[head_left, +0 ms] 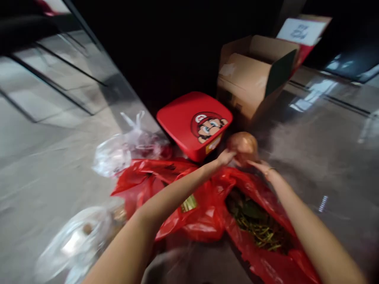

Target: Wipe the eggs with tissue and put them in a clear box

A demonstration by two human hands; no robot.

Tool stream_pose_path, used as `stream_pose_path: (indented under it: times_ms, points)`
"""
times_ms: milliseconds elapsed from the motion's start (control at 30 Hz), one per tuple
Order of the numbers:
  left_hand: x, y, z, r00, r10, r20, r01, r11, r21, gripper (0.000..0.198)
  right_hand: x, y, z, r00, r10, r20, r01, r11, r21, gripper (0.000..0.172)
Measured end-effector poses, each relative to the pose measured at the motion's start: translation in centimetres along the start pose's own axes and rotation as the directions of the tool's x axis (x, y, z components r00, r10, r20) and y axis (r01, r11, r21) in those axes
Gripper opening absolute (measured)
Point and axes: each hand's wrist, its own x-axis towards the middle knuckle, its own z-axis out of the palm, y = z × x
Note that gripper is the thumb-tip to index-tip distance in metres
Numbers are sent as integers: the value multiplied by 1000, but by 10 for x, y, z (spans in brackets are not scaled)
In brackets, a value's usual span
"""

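Both arms reach forward over red plastic bags on the floor. My left hand (226,157) grips the left side of a round, shiny orange-brown bundle (243,145); blur hides its exact kind. Against the lower right of that bundle is my right hand (261,167), its fingers also on it, with a thin band at the wrist. Below the right hand lies an opened red plastic bag (245,240) with leafy greens (260,227) inside. Another red bag (204,221), under my left arm, shows pale green stalks (188,203).
A red lidded bin (183,114) with a cartoon face stands behind the bags. An open cardboard box (242,79) is at its right. Clear plastic bags (114,156) lie on the left, with another white, see-through bag (77,236) nearer. Dark metal legs (59,86) stand upper left.
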Motion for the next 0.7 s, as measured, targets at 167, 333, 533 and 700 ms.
stream_pose_path:
  times_ms: [167,333,533,700]
  points:
    - [-107,67,-79,908,265,324,-348,907,235,59,-8,-8,-3,973,-25,-229,2,995,-100,95]
    - [-222,86,-185,913,361,192,-396,662,637,38,-81,-57,26,734,-577,-359,592,802,-80,59]
    - [-285,-22,-231,917,291,274,-372,369,852,35,-241,-74,163,244,-857,454,970,221,-105,33]
    - [-323,-91,-187,780,104,617,-626,109,772,28,-259,-32,231,450,-337,827,864,-70,-499,45]
